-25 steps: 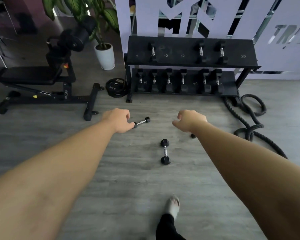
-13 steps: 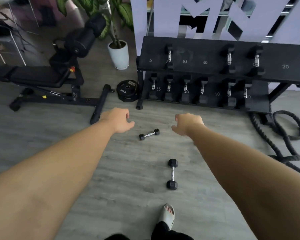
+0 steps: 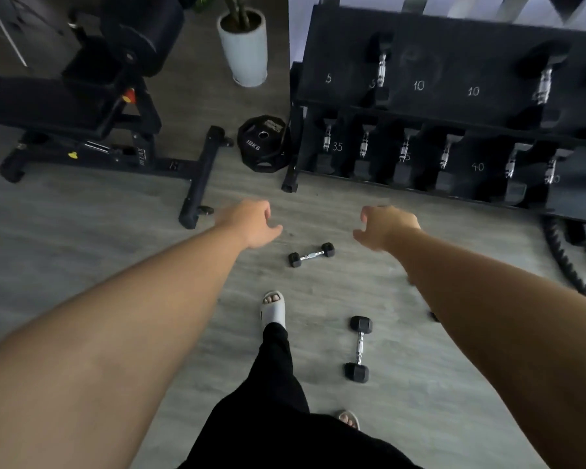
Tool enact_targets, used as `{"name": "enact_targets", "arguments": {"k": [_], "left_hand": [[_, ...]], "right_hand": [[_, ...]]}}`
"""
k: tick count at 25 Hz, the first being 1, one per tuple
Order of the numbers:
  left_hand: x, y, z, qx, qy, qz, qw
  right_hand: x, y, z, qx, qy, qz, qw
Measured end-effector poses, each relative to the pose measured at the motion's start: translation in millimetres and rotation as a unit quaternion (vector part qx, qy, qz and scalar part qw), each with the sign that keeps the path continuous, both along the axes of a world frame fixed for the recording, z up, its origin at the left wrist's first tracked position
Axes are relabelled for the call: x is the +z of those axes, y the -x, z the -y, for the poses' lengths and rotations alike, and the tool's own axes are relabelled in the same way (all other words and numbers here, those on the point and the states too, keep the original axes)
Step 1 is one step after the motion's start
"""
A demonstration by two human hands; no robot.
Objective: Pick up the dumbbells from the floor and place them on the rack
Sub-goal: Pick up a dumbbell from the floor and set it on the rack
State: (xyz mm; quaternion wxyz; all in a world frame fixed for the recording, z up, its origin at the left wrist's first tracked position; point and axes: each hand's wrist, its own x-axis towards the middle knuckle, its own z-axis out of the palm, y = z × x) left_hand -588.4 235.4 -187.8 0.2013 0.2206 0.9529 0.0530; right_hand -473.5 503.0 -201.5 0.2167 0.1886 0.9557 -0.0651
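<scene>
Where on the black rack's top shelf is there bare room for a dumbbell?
On the black two-tier rack, the top shelf is bare at the left 5 mark and around both 10 marks, between the chrome-handled dumbbells and. The lower shelf is crowded.

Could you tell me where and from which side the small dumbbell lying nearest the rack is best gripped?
Grip the small dumbbell by its bare metal handle, coming from above. It lies flat on the floor, hex heads either end, so only the middle bar offers a wrap. The open right hand seems nearest.

I see one view only, from a camera on the person's head. It looks forward and down at the floor (image 3: 122, 231), with the rack (image 3: 454, 79) near ahead.
</scene>
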Motion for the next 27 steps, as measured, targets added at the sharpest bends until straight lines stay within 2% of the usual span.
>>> {"name": "enact_targets", "arguments": {"k": [5,9,16,22,27], "left_hand": [[-74,106,-20,0.017,0.016,0.079,0.997],[-141,154,-35,0.062,0.004,0.133,0.989],[-305,194,-69,0.106,-0.002,0.191,0.976],[-507,192,-113,0.188,-0.038,0.236,0.953],[-651,166,-128,0.279,-0.056,0.242,0.927]], "right_hand": [[-56,104,-1,-0.060,0.048,0.009,0.997],[-124,157,-8,-0.072,0.067,0.012,0.995],[-306,213,-32,-0.080,0.095,0.046,0.991],[-509,233,-64,-0.101,0.113,0.067,0.986],[-651,227,-85,-0.069,0.103,0.090,0.988]]}}
